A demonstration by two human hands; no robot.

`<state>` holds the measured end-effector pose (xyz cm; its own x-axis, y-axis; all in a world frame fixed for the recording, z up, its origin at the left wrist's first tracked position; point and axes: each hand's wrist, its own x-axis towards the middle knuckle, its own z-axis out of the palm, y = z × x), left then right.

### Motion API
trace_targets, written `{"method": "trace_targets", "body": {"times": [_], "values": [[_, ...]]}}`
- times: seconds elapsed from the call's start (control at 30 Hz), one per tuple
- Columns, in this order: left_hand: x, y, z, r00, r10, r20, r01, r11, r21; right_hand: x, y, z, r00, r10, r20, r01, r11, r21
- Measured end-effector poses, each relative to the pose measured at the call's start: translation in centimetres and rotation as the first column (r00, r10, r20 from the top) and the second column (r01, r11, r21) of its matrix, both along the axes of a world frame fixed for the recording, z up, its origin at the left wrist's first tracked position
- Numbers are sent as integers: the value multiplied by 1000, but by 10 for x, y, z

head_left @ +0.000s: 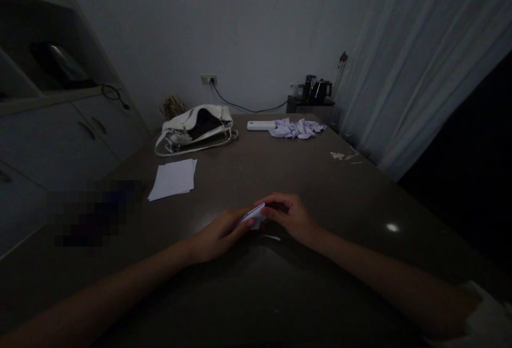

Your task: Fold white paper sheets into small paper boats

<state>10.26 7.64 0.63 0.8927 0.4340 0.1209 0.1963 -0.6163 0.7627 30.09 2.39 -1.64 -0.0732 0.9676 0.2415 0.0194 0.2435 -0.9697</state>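
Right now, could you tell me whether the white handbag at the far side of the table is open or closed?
Open. The white handbag lies on its side on the table, its mouth gaping and the dark lining visible.

bare table [280, 177] ahead lies open; paper stack [173, 178] left, handbag [196, 127] and scraps [296, 128] far back.

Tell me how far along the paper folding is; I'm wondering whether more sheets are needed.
Done: a heap of folded paper pieces lies at the far side of the table. In hand: the left hand and right hand pinch one small paper between them. Left: a stack of flat sheets still waits unfolded.
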Motion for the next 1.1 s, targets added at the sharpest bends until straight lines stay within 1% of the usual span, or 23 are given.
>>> {"method": "trace_targets", "body": {"times": [0.07,0.13,0.2,0.27,0.43,0.53,0.63,0.77,0.87,0.93,1.0,1.1], "values": [[0,0,1,1000,-20,-7,20,999,-34,0,1,-1,999,11,-39,-12,1000,-19],[0,-1,2,999,-46,0,46,997,-55,0,1,-3,995,44,-92,-50,997,-57],[0,-1,3,998,-57,5,57,997,-56,-1,1,-4,987,75,-140,-89,991,-96],[0,-2,4,998,-55,3,55,997,-47,-2,1,-5,984,76,-159,-96,988,-122],[0,-3,6,998,-55,4,55,998,-25,-3,-2,-2,989,57,-138,-78,985,-154],[1,-2,5,999,-54,2,54,997,-47,-3,-2,0,992,35,-124,-54,986,-157],[2,-2,5,999,-30,-15,29,996,-82,-3,-3,1,995,16,-97,-31,988,-153],[3,-5,9,999,-1,-41,-4,992,-128,-4,-4,3,995,22,-96,-36,988,-147],[2,-6,10,998,32,-45,-38,990,-133,-4,-5,4,993,20,-113,-38,987,-154],[1,-5,9,998,46,-44,-51,991,-121,-4,-5,5,990,16,-138,-42,982,-185],[1,-2,7,998,53,-38,-57,992,-115,-2,-3,4,988,-35,-148,4,979,-204],[2,5,2,996,93,-12,-93,989,-112,2,3,2,974,-187,-125,160,966,-203]]}}
